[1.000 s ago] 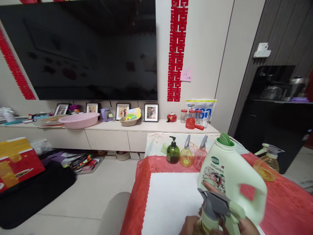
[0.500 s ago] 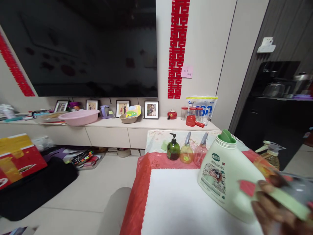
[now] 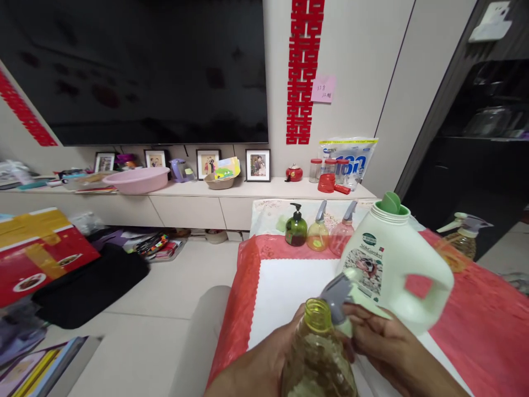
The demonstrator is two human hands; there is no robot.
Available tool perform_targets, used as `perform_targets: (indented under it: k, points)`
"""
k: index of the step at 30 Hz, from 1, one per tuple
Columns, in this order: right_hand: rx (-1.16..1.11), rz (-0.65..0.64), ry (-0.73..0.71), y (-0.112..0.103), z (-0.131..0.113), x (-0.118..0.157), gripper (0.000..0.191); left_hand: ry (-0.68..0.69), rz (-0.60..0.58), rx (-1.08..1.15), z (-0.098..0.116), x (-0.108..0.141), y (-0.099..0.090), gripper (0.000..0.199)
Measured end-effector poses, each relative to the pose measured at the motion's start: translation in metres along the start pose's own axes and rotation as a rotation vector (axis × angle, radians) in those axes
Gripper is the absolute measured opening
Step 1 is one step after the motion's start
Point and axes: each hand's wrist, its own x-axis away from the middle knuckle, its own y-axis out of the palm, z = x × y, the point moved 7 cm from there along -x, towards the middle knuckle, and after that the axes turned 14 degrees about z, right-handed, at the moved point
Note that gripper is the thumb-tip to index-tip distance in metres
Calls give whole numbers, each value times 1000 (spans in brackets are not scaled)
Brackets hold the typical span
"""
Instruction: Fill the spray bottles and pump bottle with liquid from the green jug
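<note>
In my left hand (image 3: 270,350) is a yellowish see-through bottle (image 3: 318,364), upright near the front edge of the view, with its threaded mouth uncovered. My right hand (image 3: 382,336) is closed around a grey and pale green trigger spray head (image 3: 341,298), held just right of the bottle's mouth. Behind it stands a large pale green detergent jug (image 3: 400,264) with a green spout in its neck. A green pump bottle (image 3: 296,229), a yellow spray bottle (image 3: 318,234) and a pink spray bottle (image 3: 342,234) line up left of the jug.
A white mat (image 3: 285,281) covers part of the red tablecloth (image 3: 487,314). Another spray bottle (image 3: 463,237) stands at the right. Behind the table runs a low cabinet (image 3: 185,207) carrying frames and a pink basin (image 3: 138,179). A red box (image 3: 45,253) sits on the left.
My right hand has come in from the right edge with the spray head, to the front middle. My left hand and the yellowish bottle now show. The view has tilted down slightly.
</note>
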Motion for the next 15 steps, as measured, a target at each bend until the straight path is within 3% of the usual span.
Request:
perform_targets:
  k: [3, 6, 8, 11, 15]
  points:
    - [48, -116, 31, 23, 13, -11, 45, -55, 53, 143, -13, 0, -4, 86]
    - [307, -128, -101, 22, 13, -19, 52, -70, 163, 304, -20, -5, -13, 88]
    - [542, -31, -190, 8, 5, -20, 54, -75, 246, 393, -17, -11, -23, 92]
    - [771, 186, -409, -17, -28, -9, 50, -49, 369, 477, -9, -26, -45, 95]
    - [685, 597, -764, -58, -86, 30, 44, 19, 502, 517, -8, -57, -77, 71]
